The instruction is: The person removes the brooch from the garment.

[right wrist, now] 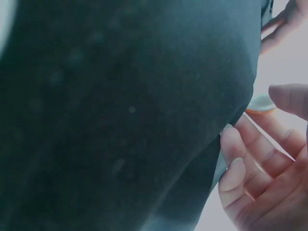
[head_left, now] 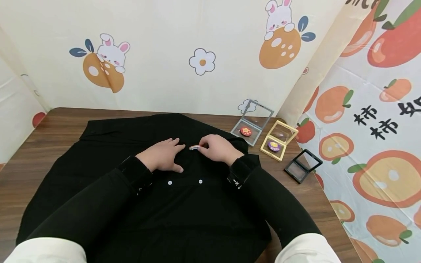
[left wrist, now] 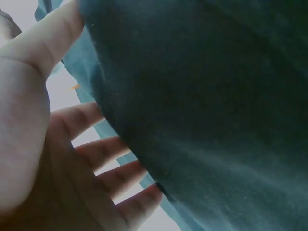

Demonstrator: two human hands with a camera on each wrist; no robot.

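A black garment [head_left: 131, 204] with white buttons lies spread over the table. My right hand [head_left: 217, 149] pinches a small round badge [head_left: 194, 147], seen nearly edge-on in the head view, just above the cloth. In the right wrist view the badge [right wrist: 262, 103] shows a pale disc and an orange rim by the thumb. To its left, my left hand [head_left: 162, 155] rests on the garment with fingers spread. The left wrist view shows those straight fingers [left wrist: 118, 180] partly behind dark cloth. The badge's front cannot be made out.
On the right stand several opened clear-lidded cases: a grey case [head_left: 235, 128] with a red badge [head_left: 245, 131], a yellow case [head_left: 270, 155] with a purple badge [head_left: 274, 146], and a black case [head_left: 297, 171]. A printed curtain [head_left: 158, 80] hangs behind the wooden table [head_left: 19, 160].
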